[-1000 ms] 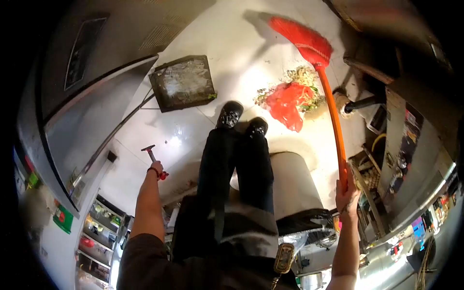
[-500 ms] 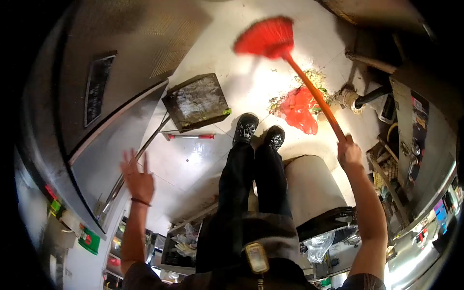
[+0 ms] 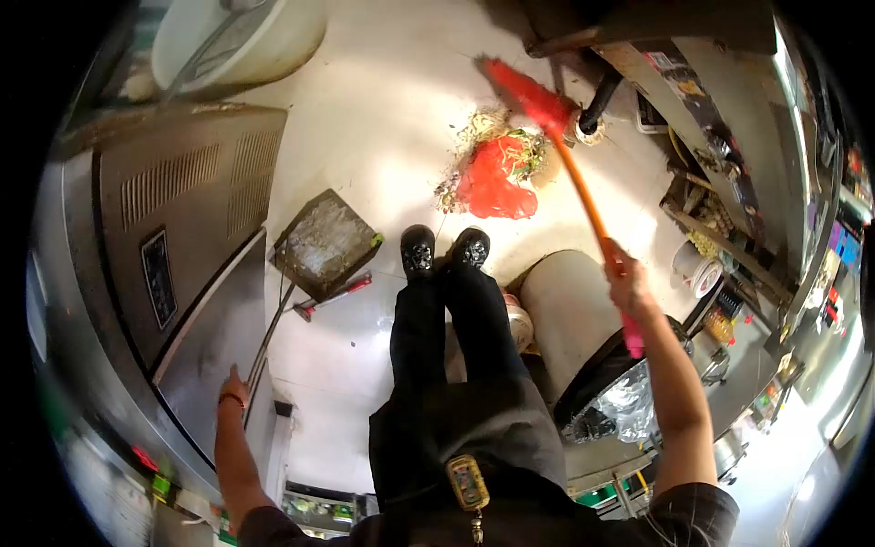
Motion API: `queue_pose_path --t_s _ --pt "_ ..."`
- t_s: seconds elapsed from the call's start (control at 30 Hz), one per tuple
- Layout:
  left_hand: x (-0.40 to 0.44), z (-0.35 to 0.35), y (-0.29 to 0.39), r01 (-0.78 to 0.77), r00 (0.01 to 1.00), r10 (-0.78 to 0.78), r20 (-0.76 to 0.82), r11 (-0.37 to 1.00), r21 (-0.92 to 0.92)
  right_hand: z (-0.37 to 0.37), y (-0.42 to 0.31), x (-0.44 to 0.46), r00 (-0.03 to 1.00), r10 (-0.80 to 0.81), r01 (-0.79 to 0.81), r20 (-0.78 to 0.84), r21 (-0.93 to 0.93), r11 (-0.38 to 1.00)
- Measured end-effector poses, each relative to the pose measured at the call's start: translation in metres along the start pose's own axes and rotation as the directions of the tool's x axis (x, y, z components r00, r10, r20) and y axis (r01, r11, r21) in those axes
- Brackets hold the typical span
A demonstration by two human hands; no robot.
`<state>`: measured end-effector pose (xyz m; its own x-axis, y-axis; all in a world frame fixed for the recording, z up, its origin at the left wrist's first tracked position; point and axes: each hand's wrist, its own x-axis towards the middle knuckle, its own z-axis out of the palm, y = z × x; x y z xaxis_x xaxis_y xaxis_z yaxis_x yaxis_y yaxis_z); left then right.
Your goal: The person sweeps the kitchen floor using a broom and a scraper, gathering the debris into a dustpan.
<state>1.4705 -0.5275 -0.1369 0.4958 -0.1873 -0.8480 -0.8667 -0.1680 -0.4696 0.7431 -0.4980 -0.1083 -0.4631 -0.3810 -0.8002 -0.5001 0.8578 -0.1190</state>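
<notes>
A left hand [image 3: 233,387], its finger grip impossible to tell, hangs near the handle of a dustpan [image 3: 321,235]; right of a red plastic bag [image 3: 497,180], a broom [image 3: 581,190] slants diagonally, bristles pointing forward-left, the right hand [image 3: 627,281]'s fingers wrapped around its shaft.

Broom head [image 3: 530,95] blurred; pale tub [image 3: 296,46] cut off (by top edge)

Glossy plastic bag [image 3: 499,182], smooth broom handle [image 3: 583,193]
</notes>
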Motion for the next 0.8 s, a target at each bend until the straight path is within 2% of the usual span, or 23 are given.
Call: queue_pose_path --t_s 0.03,0.07,0.1,0.13,0.17,0.2,0.23,0.27,0.3,0.33,0.4,0.43,0.47,0.5,0.53,0.57,0.63,0.67,0.7,0.77,0.8 --pt "0.006 0.004 0.004 0.165 0.977 -0.123 0.177 0.954 -0.249 0.019 0.014 0.004 0.999 -0.03 0.03 0.023 -0.015 0.999" --pt "0.013 0.009 0.01 0.351 0.909 -0.184 0.373 0.822 -0.449 0.039 0.029 0.009 0.997 -0.06 0.061 0.046 -0.028 0.998" --pt "0.019 0.021 0.006 0.34 0.915 -0.18 0.362 0.827 -0.448 0.041 0.036 -0.006 0.993 -0.096 0.1 0.065 -0.062 0.993" --pt "0.022 0.037 -0.004 0.073 0.988 -0.039 0.148 0.97 -0.233 0.043 0.042 -0.021 0.987 -0.133 0.141 0.085 -0.095 0.985" --pt "0.021 0.041 -0.012 -0.162 0.986 0.164 -0.016 0.985 0.064 0.044 0.049 -0.036 0.98 -0.17 0.182 0.104 -0.126 0.975" --pt "0.0 0.03 0.001 -0.214 0.975 0.221 -0.037 0.966 0.144 0.039 0.069 -0.051 0.981 -0.181 0.174 0.064 0.099 0.98" --pt "-0.006 0.023 0.008 -0.208 0.976 0.215 -0.03 0.964 0.166 0.035 0.084 -0.065 0.982 -0.188 0.172 0.018 0.32 0.932" --pt "-0.006 0.017 0.014 -0.193 0.979 0.2 -0.024 0.963 0.186 0.023 0.081 -0.084 0.992 -0.129 0.116 0.016 0.34 0.933" --pt "-0.004 0.015 0.017 -0.177 0.983 0.184 -0.019 0.963 0.202 0.006 0.077 -0.101 0.997 -0.073 0.063 0.015 0.356 0.932" --pt "0.014 0.018 0.012 -0.274 0.957 0.288 0.023 0.878 0.393 0.002 0.083 -0.106 0.998 -0.056 0.058 -0.015 0.306 0.95" --pt "0.019 0.001 0.031 -0.329 0.929 0.367 0.034 0.783 0.529 -0.005 0.094 -0.115 0.997 -0.021 0.036 -0.075 0.204 0.978" --pt "-0.002 -0.022 0.064 -0.3 0.935 0.354 -0.017 0.815 0.497 0.001 0.1 -0.108 0.993 -0.028 0.044 -0.114 0.137 0.99" --pt "-0.015 -0.036 0.081 -0.28 0.912 0.374 -0.171 0.869 0.409 0.018 0.109 -0.093 0.992 -0.035 0.064 -0.121 0.244 0.968" --pt "-0.024 -0.057 0.097 -0.284 0.903 0.377 -0.207 0.884 0.373 0.032 0.109 -0.076 0.991 -0.041 0.083 -0.127 0.347 0.934" --pt "-0.033 -0.078 0.112 -0.29 0.893 0.38 -0.243 0.896 0.336 0.038 0.085 -0.067 0.998 0.063 -0.047 -0.024 0.417 0.908" --pt "-0.046 -0.106 0.129 -0.307 0.909 0.383 -0.163 0.882 0.358 0.053 0.08 -0.061 0.999 0.04 -0.033 -0.007 0.402 0.915" --pt "-0.097 -0.163 0.169 -0.239 0.97 0.241 -0.002 0.961 0.136 0.075 0.083 -0.06 0.999 -0.028 0.037 -0.028 0.397 0.917" --pt "-0.105 -0.181 0.166 -0.239 0.97 0.244 -0.015 0.958 0.16 0.081 0.091 -0.066 0.995 -0.073 0.094 -0.065 0.403 0.91" --pt "-0.104 -0.2 0.158 -0.315 0.937 0.346 -0.039 0.889 0.332 0.087 0.099 -0.072 0.988 -0.118 0.15 -0.103 0.406 0.901" --pt "-0.131 -0.223 0.164 -0.365 0.892 0.45 -0.046 0.777 0.512 0.049 0.103 -0.115 0.996 0.067 -0.091 0.062 0.754 0.65" --pt "-0.156 -0.228 0.18 -0.322 0.878 0.465 -0.113 0.749 0.579 0.039 0.111 -0.127 0.991 0.128 -0.123 0.048 0.722 0.681"
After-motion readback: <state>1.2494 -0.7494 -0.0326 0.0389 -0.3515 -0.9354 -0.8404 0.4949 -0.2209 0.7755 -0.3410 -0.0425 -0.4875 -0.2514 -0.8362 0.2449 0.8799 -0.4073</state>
